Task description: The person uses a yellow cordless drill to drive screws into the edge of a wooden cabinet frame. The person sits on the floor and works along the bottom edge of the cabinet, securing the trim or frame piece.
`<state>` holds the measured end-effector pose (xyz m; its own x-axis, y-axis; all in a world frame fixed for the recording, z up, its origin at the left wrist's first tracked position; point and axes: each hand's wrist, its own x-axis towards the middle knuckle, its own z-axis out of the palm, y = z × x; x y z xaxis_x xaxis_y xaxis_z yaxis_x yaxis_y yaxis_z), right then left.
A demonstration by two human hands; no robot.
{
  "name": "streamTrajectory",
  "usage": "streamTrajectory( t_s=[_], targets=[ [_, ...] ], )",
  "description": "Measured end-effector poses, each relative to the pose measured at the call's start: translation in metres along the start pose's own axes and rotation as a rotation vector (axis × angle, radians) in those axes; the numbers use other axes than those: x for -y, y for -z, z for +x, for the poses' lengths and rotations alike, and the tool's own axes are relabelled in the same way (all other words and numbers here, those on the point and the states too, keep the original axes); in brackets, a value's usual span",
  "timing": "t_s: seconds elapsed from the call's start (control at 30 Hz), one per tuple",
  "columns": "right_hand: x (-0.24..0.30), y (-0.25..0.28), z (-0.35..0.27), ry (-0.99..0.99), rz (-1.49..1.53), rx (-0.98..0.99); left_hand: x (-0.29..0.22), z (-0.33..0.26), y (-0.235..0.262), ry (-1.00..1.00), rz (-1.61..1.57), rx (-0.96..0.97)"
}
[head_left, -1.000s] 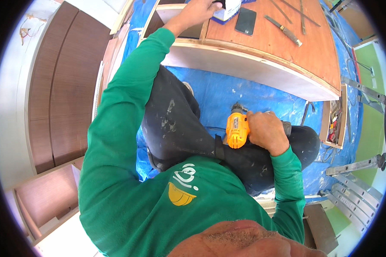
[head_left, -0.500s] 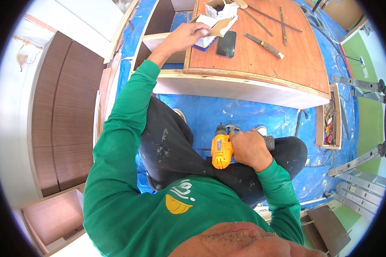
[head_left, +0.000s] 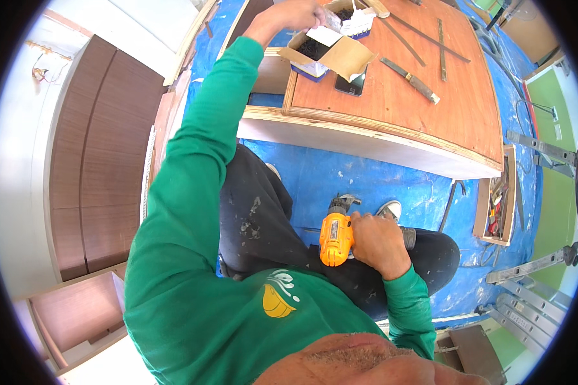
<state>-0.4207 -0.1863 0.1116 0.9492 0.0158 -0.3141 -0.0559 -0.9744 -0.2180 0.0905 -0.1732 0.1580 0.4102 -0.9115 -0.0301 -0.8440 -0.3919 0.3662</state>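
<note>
My right hand (head_left: pixel 380 240) was closed around the grip of one yellow drill (head_left: pixel 336 239), which I held above my bent leg. Its chuck pointed away from me, toward the cabinet (head_left: pixel 456 122); the body's long axis ran nearly straight out from my chest, while the grip stuck out to the right, its grey battery past my fist. Just beyond the chuck showed one metal tool head (head_left: pixel 348 199).

My left hand (head_left: pixel 295 14) was up at two open cartons of dark, small pieces, the nearer box (head_left: pixel 352 58) and the farther box (head_left: pixel 359 27); I couldn't tell whether its bent fingers pinched anything. One phone (head_left: pixel 350 85) lay partly under a flap. To its right I counted one wooden-handled blade (head_left: pixel 412 81) and three thin strips (head_left: pixel 442 51). Farther right, one tool tray (head_left: pixel 511 192) sat on the blue sheet (head_left: pixel 340 160).
</note>
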Motion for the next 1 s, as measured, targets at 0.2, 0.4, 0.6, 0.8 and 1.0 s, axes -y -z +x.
streamTrajectory(
  t_s=[0.2,0.4,0.6,0.8,1.0],
  targets=[
    [-0.003,-0.002,-0.003,-0.069,-0.007,0.01,-0.035,-0.005,-0.043,0.149,0.545,0.182],
    [-0.002,-0.001,-0.005,-0.042,-0.019,-0.014,-0.011,-0.019,-0.085,0.054,0.489,-0.223],
    [0.001,-0.006,-0.005,-0.019,-0.051,-0.011,-0.009,-0.012,-0.063,0.018,0.274,-0.038],
    [0.002,-0.006,-0.004,-0.021,-0.048,-0.006,0.018,-0.012,-0.067,-0.164,0.254,-0.157],
    [0.004,-0.004,-0.004,-0.041,-0.057,-0.001,-0.002,-0.025,-0.063,-0.084,0.248,-0.239]
  ],
)
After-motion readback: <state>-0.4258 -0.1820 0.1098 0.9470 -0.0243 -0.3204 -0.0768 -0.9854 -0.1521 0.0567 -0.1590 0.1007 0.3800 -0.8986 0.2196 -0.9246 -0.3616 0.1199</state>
